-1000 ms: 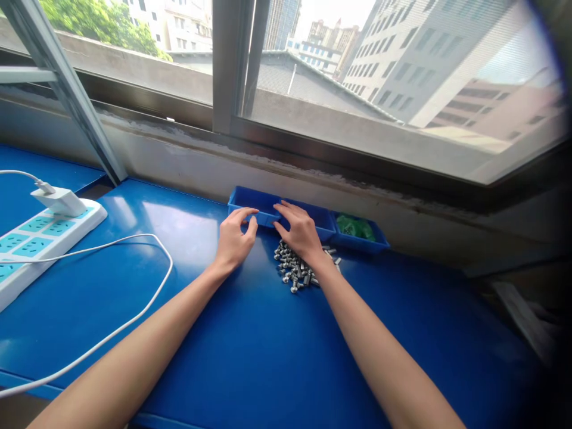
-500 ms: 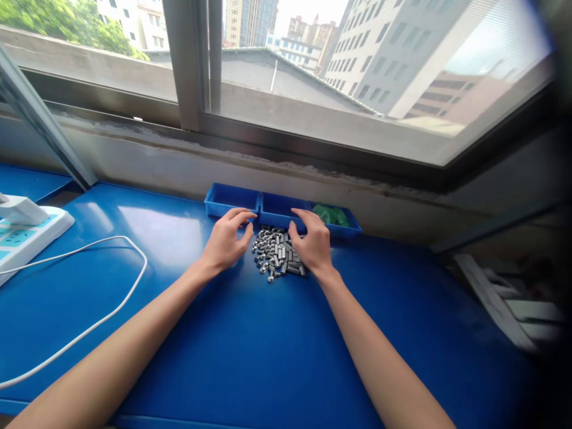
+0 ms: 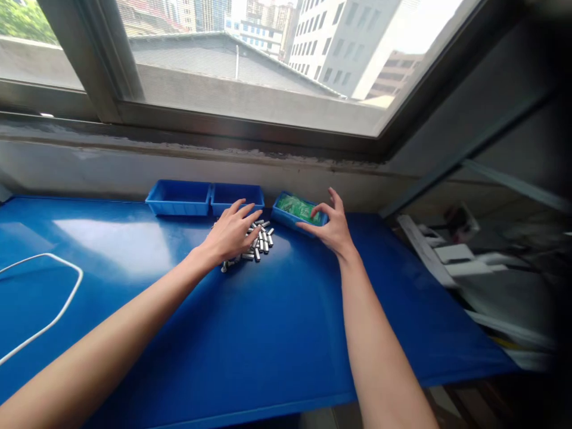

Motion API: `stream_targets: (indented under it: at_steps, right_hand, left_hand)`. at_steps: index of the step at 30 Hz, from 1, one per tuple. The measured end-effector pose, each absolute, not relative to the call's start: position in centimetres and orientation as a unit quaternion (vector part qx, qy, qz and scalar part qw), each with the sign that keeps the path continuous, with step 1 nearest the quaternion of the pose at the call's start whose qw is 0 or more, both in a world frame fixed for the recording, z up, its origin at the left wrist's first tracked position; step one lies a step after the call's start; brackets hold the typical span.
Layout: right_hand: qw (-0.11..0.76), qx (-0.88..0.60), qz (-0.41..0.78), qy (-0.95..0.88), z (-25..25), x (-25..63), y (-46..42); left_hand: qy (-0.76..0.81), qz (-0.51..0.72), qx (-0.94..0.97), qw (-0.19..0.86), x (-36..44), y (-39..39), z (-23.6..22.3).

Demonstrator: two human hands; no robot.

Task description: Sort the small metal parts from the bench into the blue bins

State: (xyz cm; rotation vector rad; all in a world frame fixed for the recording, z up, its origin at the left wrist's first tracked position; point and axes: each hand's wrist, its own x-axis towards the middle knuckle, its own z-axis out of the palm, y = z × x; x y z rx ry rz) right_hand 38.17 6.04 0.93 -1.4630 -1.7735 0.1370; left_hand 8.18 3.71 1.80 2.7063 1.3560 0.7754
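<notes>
My left hand [image 3: 230, 233] is spread palm down over a pile of small shiny metal parts [image 3: 263, 241], covering its left part. Short hexagonal standoffs show to its right, and a few screws peek out below. My right hand [image 3: 333, 225] is at the right end of a small blue bin [image 3: 286, 219], with the thumb by the front wall and the index finger curled over the rim. Inside that bin lie green items in clear plastic [image 3: 295, 206]. The bin is angled, a gap separating it from two joined blue bins.
The two joined blue bins [image 3: 179, 207] stand along the wall below the window. A white cable [image 3: 67, 304] loops over the blue table [image 3: 232, 351] at left. White objects [image 3: 465, 259] lie beyond the table's right edge.
My right hand has left the metal pile for the bin with green items, which has come away from the other bins and turned. My left hand has moved over the pile. The view has shifted right.
</notes>
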Motion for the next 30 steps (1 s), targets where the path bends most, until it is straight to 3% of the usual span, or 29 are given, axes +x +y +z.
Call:
stream_targets:
  at_steps: [8, 14, 19, 30]
  right_hand:
    - [0.458, -0.560, 0.170, -0.669, 0.3, 40.3, 5.5]
    - [0.520, -0.474, 0.217, -0.677, 5.9, 38.8, 2.7]
    - [0.451, -0.414, 0.242, -0.753, 10.7, 33.6, 1.6]
    - [0.290, -0.343, 0.195, -0.872, 13.8, 22.7, 3.9]
  left_hand:
    - [0.409, 0.305, 0.859, 0.034, 10.0, 3.4, 2.0]
    - [0.442, 0.427, 0.767, 0.187, 6.8, 2.8, 3.4]
    - [0.443, 0.484, 0.661, 0.363, 4.3, 1.7, 3.3]
    - [0.487, 0.492, 0.644, 0.327, 1.2, 0.9, 1.6]
